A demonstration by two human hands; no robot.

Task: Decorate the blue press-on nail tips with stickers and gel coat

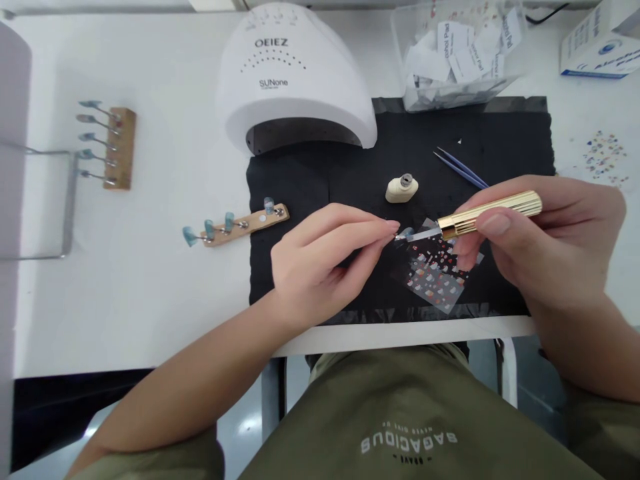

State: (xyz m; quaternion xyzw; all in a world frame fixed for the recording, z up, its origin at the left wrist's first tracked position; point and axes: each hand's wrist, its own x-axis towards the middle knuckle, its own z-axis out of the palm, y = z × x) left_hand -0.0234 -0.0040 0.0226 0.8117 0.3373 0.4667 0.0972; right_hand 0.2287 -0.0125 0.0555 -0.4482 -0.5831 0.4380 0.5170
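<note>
My left hand (333,260) is closed in a pinch on the metal stem of a small bluish false nail (406,234). In my right hand (555,233) is a nail polish brush (493,212) with a ribbed gold cap-handle; its bristle tip is at the false nail and seems to touch it. Behind the hands stands an uncapped cream polish bottle (401,189). Under the brush lies a clear sheet of nail stickers (440,277), partly covered by my right fingers. Blue tweezers (463,169) lie behind my right hand.
A white nail lamp (300,73) stands at the back. Wooden holders, one nearer (245,225) and one farther left (120,148), carry blue false nails on stems. A clear bin (453,90) of alcohol pads, a box (600,43) and scattered decorations (604,157) are right. A black mat (300,180) lies beneath.
</note>
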